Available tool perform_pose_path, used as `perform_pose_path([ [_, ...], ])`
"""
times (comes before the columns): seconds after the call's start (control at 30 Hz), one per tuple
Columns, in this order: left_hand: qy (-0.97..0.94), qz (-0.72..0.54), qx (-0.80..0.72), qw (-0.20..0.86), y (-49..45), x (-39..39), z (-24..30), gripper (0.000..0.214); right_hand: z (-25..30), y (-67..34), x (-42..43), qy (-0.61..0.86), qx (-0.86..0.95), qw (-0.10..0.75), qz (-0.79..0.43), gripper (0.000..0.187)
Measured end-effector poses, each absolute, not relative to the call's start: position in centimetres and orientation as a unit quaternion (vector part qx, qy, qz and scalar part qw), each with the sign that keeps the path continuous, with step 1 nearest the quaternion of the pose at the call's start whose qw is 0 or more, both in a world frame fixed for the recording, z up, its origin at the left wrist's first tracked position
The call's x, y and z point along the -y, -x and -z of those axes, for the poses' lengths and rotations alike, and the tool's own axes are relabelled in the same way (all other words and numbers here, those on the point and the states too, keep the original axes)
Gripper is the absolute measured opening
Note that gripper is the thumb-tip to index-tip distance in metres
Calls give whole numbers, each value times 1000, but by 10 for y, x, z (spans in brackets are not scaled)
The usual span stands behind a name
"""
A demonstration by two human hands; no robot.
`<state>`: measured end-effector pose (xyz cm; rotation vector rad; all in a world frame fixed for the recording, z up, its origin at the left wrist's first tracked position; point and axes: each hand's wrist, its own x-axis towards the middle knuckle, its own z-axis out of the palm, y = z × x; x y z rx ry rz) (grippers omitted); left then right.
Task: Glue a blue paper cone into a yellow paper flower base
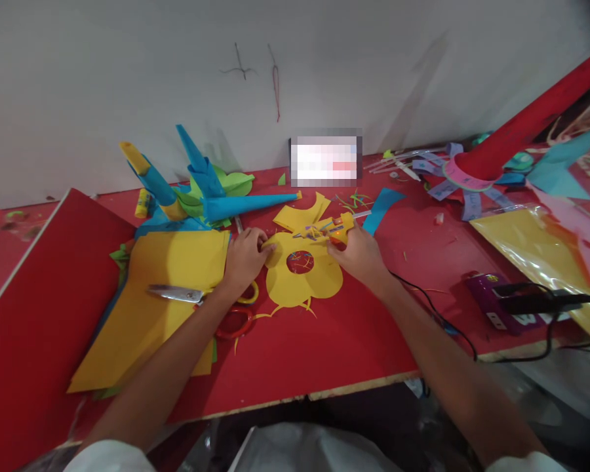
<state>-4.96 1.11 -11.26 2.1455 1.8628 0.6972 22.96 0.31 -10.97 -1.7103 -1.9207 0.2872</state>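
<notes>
A yellow paper flower shape (302,278) with a round hole in its middle lies on the red table (354,334). My left hand (243,259) is closed, its fingers pinching the flower's left petal edge. My right hand (358,252) is wrapped round a yellow glue gun (338,228), whose nozzle points left over the flower's upper petals. A black cord runs from the gun along my right forearm. More yellow petal pieces (302,213) lie just behind the flower.
Scissors (177,293) with red-and-yellow handles rest on a stack of yellow sheets (167,295) at left. Blue paper cones (211,190) stand behind. A purple power strip (496,301) with a plug, bagged yellow paper (535,242) and a red roll (526,124) sit at right.
</notes>
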Motion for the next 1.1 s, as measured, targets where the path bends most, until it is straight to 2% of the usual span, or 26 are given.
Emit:
perform_pose_path([
  [0.23, -710, -278, -616, 197, 50, -13, 113, 14, 112, -225, -2, 628, 716, 284, -115, 35],
  [0.33, -719, -312, -593, 186, 51, -13, 113, 9, 113, -229, -4, 615, 707, 326, -123, 39],
  [0.47, -729, -305, -588, 172, 53, -12, 112, 19, 115, -238, -9, 589, 701, 388, -110, 47],
  [0.57, -726, -280, -603, 176, 54, -9, 113, 21, 118, -242, -12, 574, 708, 402, -87, 43],
  [0.87, -722, -299, -592, 199, 52, -9, 112, 37, 116, -240, -6, 588, 728, 350, -42, 29],
  [1.1, -690, -323, -597, 251, 50, -10, 103, 10, 109, -240, -4, 634, 710, 301, -51, 30],
])
